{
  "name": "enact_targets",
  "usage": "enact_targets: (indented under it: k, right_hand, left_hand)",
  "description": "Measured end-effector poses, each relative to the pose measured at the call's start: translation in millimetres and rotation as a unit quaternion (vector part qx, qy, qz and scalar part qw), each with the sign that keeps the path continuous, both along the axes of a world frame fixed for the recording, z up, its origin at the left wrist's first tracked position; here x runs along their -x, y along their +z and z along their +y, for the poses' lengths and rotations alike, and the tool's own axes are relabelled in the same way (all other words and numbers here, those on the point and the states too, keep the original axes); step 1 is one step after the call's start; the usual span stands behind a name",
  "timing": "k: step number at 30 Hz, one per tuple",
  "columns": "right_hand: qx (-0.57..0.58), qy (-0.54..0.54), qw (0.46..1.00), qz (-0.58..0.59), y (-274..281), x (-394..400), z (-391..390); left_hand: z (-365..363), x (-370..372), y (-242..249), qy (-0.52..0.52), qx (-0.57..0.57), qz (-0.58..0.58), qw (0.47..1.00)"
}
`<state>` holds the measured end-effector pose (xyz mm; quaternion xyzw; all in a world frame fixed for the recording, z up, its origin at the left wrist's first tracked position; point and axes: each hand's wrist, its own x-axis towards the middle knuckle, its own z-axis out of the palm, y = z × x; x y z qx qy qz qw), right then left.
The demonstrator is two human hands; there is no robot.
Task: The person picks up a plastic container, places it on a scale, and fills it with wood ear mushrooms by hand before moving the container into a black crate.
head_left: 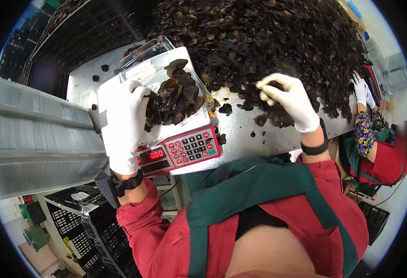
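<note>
My left hand, in a white glove, presses on the side of a clear plastic box filled with dark dried mushrooms; the box sits on a digital scale with a red keypad and red display. My right hand, also gloved, pinches a few dried mushrooms at the near edge of a large mushroom pile spread over the metal table. Some yellow rubber bands lie on the table between the scale and my right hand.
A co-worker in a red jacket, patterned sleeve and white gloves reaches into the pile at the right. A stack of flattened clear boxes stands at the left. Black crates sit on the floor below.
</note>
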<state>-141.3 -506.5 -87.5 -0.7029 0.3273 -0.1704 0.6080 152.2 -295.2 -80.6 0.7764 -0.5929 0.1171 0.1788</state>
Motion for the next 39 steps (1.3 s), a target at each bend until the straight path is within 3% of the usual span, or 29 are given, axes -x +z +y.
enact_targets:
  k: [2,4,8,14,16,18,20,24,30,34,35,36,37,39]
  right_hand:
    - [0.003,-0.047,0.999,-0.003,-12,33,-6]
    - [-0.009,-0.103,0.994,0.02,-20,64,-10]
    - [-0.006,-0.136,0.991,0.009,-32,107,-17]
    - [0.01,-0.146,0.989,0.026,-40,132,-18]
    - [0.007,-0.156,0.987,0.03,-40,134,-16]
    - [0.006,-0.167,0.985,0.038,-40,137,-13]
    - [-0.003,-0.159,0.987,0.014,-41,139,-11]
    - [0.011,-0.174,0.984,0.019,-44,154,-9]
    - [-0.015,-0.211,0.977,0.019,-40,170,2]
    - [-0.121,-0.124,0.985,-0.023,-50,146,15]
    - [-0.153,-0.092,0.984,-0.02,-48,132,23]
    - [-0.184,-0.057,0.981,-0.018,-47,118,31]
    - [-0.241,-0.007,0.969,-0.052,-54,108,39]
    - [-0.332,0.076,0.931,-0.132,-68,86,55]
  left_hand:
    - [7,-5,0,-0.018,0.031,-0.007,0.999]
    - [18,-12,-6,0.015,0.093,0.069,0.993]
    - [31,-14,-9,0.066,0.074,0.116,0.988]
    - [15,7,-1,0.063,0.024,-0.037,0.997]
    - [2,21,10,0.038,0.094,-0.029,0.994]
    - [-11,46,21,-0.037,0.068,0.032,0.996]
    - [-26,61,14,-0.074,-0.022,0.021,0.997]
    - [-42,63,-3,-0.054,-0.091,-0.062,0.992]
    - [-25,54,16,-0.023,0.069,0.084,0.994]
    - [-11,85,22,0.054,0.141,0.184,0.971]
    - [-11,104,16,0.033,0.151,0.281,0.947]
    - [-14,128,16,-0.016,0.117,0.252,0.96]
    - [-18,142,15,-0.14,0.063,0.165,0.974]
    - [-29,176,7,-0.233,-0.057,0.165,0.957]
